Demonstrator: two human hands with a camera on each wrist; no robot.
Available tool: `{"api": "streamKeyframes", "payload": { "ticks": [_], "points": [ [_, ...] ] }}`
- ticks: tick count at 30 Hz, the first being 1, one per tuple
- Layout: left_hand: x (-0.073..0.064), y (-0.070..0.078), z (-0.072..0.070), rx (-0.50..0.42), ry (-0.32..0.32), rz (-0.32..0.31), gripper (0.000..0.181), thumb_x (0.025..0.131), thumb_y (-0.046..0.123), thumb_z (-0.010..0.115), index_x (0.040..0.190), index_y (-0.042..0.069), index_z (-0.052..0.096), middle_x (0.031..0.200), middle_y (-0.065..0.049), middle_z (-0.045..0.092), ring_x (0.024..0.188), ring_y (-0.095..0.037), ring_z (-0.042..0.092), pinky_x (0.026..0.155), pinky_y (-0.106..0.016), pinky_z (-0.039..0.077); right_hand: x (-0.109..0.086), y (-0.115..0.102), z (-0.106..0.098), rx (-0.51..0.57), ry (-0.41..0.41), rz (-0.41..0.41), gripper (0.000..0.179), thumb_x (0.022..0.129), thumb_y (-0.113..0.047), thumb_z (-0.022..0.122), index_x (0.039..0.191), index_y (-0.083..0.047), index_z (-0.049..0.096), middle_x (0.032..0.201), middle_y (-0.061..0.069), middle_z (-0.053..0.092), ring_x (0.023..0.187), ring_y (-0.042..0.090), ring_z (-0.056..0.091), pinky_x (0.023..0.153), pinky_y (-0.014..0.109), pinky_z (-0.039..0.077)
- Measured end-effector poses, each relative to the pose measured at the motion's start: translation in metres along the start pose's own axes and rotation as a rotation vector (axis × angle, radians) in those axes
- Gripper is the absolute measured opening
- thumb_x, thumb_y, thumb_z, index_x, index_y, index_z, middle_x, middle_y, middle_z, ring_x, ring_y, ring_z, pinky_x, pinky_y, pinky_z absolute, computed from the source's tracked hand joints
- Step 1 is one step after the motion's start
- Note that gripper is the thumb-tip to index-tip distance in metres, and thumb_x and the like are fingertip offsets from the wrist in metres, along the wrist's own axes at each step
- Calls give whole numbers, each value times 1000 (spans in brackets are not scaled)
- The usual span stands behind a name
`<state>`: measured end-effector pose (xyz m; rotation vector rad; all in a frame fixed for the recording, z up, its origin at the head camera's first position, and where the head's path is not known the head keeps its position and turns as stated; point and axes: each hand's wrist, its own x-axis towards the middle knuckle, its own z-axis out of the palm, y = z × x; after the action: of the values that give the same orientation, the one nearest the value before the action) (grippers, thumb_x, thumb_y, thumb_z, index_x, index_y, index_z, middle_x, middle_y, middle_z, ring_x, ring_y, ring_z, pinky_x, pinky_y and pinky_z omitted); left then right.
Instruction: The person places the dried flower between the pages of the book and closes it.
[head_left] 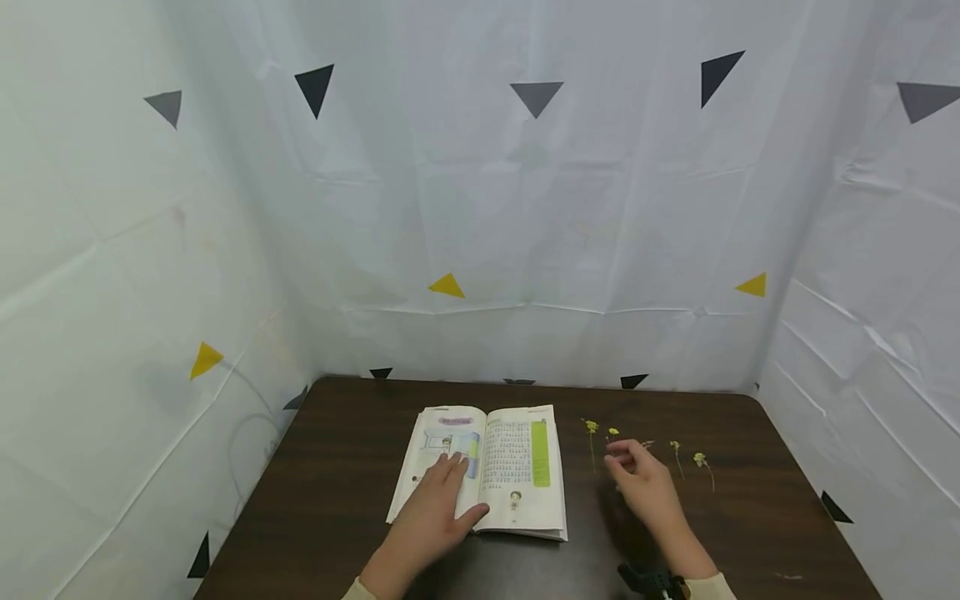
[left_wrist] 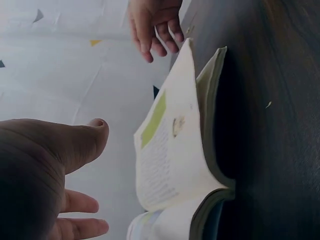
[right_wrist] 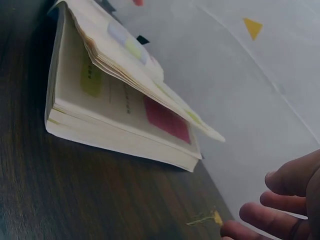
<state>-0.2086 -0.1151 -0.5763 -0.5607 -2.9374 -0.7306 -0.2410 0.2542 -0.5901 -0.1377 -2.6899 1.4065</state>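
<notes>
An open book (head_left: 517, 508) with printed text and pictures lies on the dark table. My left hand (head_left: 431, 518) is over its left page, fingers straight and thumb spread; whether it touches the paper is hard to tell. In the left wrist view, the left thumb (left_wrist: 82, 145) stands out beside the book (left_wrist: 175, 165). To the right of the book, my right hand (head_left: 647, 485) hovers by several small yellow flowers on thin stems, its fingers loosely bent. Nothing shows between the right fingers (right_wrist: 265, 215); one yellow flower (right_wrist: 217, 217) lies close to them on the table.
The dark wooden table (head_left: 337, 467) meets white sheeting (head_left: 480, 208) with grey, black and yellow triangles behind and at both sides. A black band (head_left: 648, 579) circles the right wrist. A small yellow scrap (left_wrist: 268, 104) lies on the table near the book.
</notes>
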Motion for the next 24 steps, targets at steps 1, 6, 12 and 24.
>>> {"api": "streamKeyframes", "payload": {
  "ticks": [1, 6, 12, 24],
  "points": [
    [1, 1, 3, -4, 1, 3, 79, 101, 51, 74, 158, 0, 52, 165, -24, 52, 158, -46, 44, 125, -61, 40, 1, 1, 2, 6, 2, 3, 33, 110, -28, 68, 135, -7, 68, 117, 13, 76, 87, 24, 75, 71, 28, 58],
    [9, 5, 19, -2, -3, 24, 78, 102, 52, 73, 158, 3, 52, 165, -24, 50, 158, -47, 43, 128, -60, 37, 7, 2, 12, -28, 38, 0, 29, 107, -24, 70, 129, -6, 70, 110, 13, 77, 80, 16, 69, 68, 31, 55],
    [17, 10, 38, 56, -19, 38, 79, 101, 58, 71, 159, 8, 52, 166, -25, 49, 157, -51, 41, 127, -63, 37, 16, 6, 23, -84, 63, -2, 30, 104, -23, 72, 128, -4, 68, 103, 12, 78, 78, 16, 67, 68, 33, 51],
    [18, 11, 56, 118, -51, 14, 78, 98, 66, 69, 161, 23, 54, 172, -23, 41, 162, -55, 30, 122, -78, 31, 24, 17, 33, -110, 55, 7, 34, 103, -21, 74, 130, -2, 65, 103, 12, 77, 76, 16, 65, 67, 33, 51]
  ]
}}
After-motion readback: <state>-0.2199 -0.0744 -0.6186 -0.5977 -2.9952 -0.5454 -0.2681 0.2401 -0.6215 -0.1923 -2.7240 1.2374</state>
